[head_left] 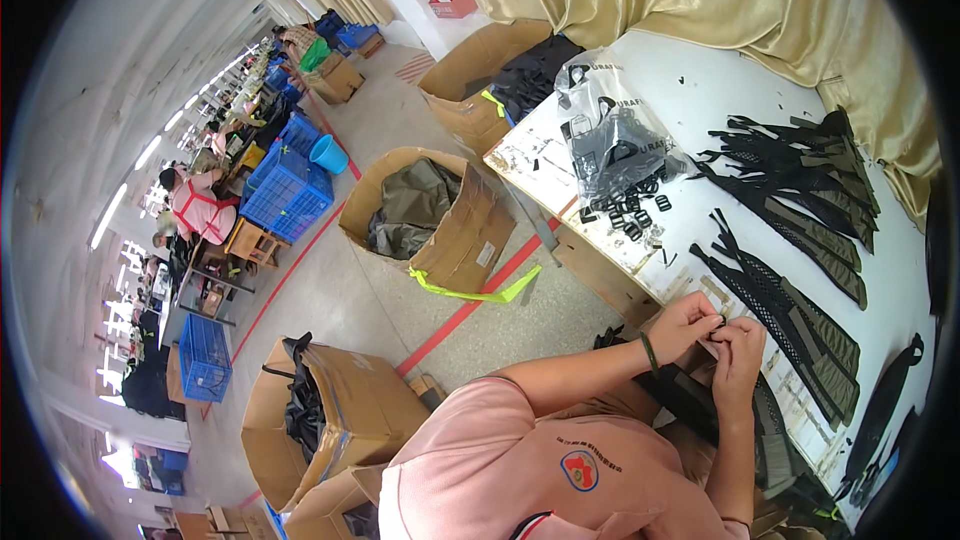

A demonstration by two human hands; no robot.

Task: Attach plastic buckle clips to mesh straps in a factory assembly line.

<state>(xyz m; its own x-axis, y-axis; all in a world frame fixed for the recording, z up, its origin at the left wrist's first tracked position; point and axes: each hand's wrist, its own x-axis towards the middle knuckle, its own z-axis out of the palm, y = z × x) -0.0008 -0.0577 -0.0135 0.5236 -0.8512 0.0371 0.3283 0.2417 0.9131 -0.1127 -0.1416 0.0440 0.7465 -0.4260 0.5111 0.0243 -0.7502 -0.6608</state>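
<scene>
From my end: left hand (683,328) and right hand (742,348) are up close together at the near edge of the white table (705,80), fingertips nearly meeting. Both pinched narrow on a small black piece (721,322) (mostly covered by fingers, so I can't tell its exact shape). That piece sits right between the two hands. Left wrist wears a dark green band (650,352).

Just below the hands I get a black panel (688,402), partly behind the right forearm; can't tell from here if it's joined to the pinched piece.

On the table, beyond the hands: loose black buckles (630,222) in a heap, touching a clear plastic bag (620,130) that holds more dark pieces. Right of that, a fanned pile of black and olive strap pieces (790,175); nearer to the hands, a second strap bunch (790,325), laid slantwise. A black curved strap (880,405) lies by the right edge.

Left of the table I log a cardboard box (470,245) with olive fabric (415,202) inside, neon yellow strip (480,292) against its base.
</scene>
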